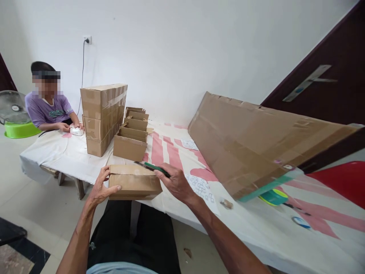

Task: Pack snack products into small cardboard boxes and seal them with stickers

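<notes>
Box (135, 184): plain brown. Knife (156, 168): green and black. Tablecloth (251, 230): off-white with pink bands. Shirt (47, 114): light purple, green print. Trousers (156, 239): black. Basin (21, 130): bright green. Wall (176, 45): white. Door (339, 49): dark brown.

Person's L forearm (76, 238) & R forearm (224, 232), bare, reaching fwd & inward, L hand (99, 189) cupped w/ thumb (115, 188) stretched toward R, fingers (104, 171) bent above, R hand (176, 184) in a curled grip (its thumb (162, 176) aimed L).
</notes>
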`<state>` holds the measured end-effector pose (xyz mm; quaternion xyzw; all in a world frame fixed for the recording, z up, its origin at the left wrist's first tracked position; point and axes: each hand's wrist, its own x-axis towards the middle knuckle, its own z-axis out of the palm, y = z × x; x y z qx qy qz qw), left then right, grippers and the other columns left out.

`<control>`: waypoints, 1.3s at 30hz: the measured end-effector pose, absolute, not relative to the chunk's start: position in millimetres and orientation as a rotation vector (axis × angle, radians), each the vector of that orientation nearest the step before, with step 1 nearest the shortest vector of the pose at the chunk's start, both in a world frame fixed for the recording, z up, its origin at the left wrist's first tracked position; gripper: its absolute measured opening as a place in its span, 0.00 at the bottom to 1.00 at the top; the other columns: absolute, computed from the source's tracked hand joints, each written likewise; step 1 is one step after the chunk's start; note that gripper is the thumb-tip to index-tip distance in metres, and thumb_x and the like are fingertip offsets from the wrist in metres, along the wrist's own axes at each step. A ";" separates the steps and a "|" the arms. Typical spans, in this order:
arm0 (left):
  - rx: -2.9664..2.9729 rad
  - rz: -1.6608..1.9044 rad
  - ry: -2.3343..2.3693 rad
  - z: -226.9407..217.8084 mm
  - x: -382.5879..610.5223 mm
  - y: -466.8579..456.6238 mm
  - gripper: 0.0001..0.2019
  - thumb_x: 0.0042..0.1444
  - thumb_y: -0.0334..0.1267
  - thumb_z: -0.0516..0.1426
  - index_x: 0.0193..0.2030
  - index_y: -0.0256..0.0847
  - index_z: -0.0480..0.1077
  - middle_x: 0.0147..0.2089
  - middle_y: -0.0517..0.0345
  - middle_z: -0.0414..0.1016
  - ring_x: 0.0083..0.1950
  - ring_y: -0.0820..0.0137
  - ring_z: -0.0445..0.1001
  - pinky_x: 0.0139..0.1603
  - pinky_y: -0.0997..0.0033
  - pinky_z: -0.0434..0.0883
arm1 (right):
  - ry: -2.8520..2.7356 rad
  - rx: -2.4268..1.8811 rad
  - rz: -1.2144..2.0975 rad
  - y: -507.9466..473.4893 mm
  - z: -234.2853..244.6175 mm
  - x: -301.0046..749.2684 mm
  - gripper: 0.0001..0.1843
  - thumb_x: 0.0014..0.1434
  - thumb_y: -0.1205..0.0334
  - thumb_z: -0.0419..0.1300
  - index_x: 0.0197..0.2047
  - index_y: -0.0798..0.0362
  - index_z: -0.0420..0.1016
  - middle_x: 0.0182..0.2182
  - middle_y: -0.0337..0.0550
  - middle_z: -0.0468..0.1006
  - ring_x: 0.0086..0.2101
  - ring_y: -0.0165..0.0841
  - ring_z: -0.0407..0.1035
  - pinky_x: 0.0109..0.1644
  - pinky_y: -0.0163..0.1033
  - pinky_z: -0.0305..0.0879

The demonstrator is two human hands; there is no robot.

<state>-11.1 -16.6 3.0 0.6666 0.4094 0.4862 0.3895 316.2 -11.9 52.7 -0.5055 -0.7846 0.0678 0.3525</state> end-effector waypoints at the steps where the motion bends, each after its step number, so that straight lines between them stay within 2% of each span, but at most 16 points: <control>1: 1.694 1.238 1.040 3.3 -10.8 -17.2 0.27 0.49 0.45 0.72 0.57 0.49 0.78 0.71 0.47 0.63 0.69 0.48 0.66 0.64 0.54 0.70 | -2.101 -1.205 0.206 -15.1 65.9 305.2 0.16 0.73 0.54 0.53 0.49 0.49 0.81 0.39 0.44 0.83 0.38 0.38 0.76 0.43 0.40 0.71; 5: 1.720 1.247 1.032 2.4 -9.7 -19.2 0.27 0.49 0.45 0.72 0.57 0.48 0.77 0.70 0.47 0.64 0.69 0.49 0.66 0.63 0.55 0.70 | -2.354 -1.078 0.103 -20.2 95.9 273.9 0.15 0.72 0.56 0.54 0.48 0.48 0.82 0.41 0.45 0.85 0.40 0.37 0.78 0.44 0.39 0.71; 8: 1.736 1.248 1.052 0.0 -9.3 -19.6 0.27 0.49 0.44 0.72 0.57 0.48 0.77 0.70 0.47 0.64 0.69 0.49 0.67 0.63 0.55 0.70 | -2.477 -1.098 -0.045 -15.6 102.1 266.2 0.14 0.73 0.57 0.54 0.46 0.49 0.82 0.39 0.45 0.84 0.40 0.36 0.78 0.41 0.38 0.68; 13: 1.750 1.261 1.061 -3.2 -8.6 -19.0 0.28 0.49 0.44 0.72 0.59 0.49 0.77 0.70 0.47 0.65 0.68 0.50 0.68 0.63 0.55 0.70 | -2.586 -1.151 -0.225 -9.7 108.4 261.1 0.14 0.74 0.57 0.54 0.42 0.50 0.81 0.36 0.44 0.82 0.36 0.34 0.75 0.34 0.36 0.59; 20: 1.766 1.273 1.042 0.8 -6.6 -20.8 0.26 0.49 0.41 0.71 0.57 0.49 0.77 0.68 0.47 0.66 0.68 0.49 0.67 0.62 0.56 0.71 | -2.679 -1.160 -0.372 -7.0 119.5 249.4 0.11 0.73 0.56 0.59 0.41 0.51 0.79 0.36 0.44 0.80 0.31 0.33 0.72 0.30 0.38 0.49; 28: 1.761 1.267 1.057 -0.6 -8.0 -18.9 0.27 0.49 0.43 0.72 0.57 0.48 0.77 0.69 0.47 0.66 0.69 0.50 0.68 0.61 0.57 0.72 | -2.763 -1.163 -0.420 -1.1 126.8 242.4 0.08 0.71 0.58 0.63 0.42 0.50 0.81 0.37 0.45 0.81 0.34 0.33 0.73 0.32 0.36 0.54; 35: 1.684 1.308 1.055 -5.9 -11.4 -13.4 0.31 0.47 0.46 0.74 0.58 0.49 0.75 0.69 0.47 0.67 0.68 0.49 0.68 0.61 0.54 0.72 | -2.710 -1.407 -0.469 3.6 128.4 309.8 0.08 0.69 0.60 0.63 0.37 0.50 0.81 0.34 0.44 0.80 0.33 0.34 0.73 0.29 0.37 0.50; 39: 1.711 1.249 1.078 0.5 -13.8 -12.2 0.37 0.47 0.47 0.73 0.65 0.51 0.71 0.72 0.46 0.65 0.71 0.47 0.65 0.62 0.53 0.71 | -2.508 -1.431 -0.255 0.0 125.1 366.9 0.11 0.70 0.55 0.60 0.40 0.49 0.82 0.37 0.44 0.82 0.35 0.36 0.74 0.35 0.38 0.60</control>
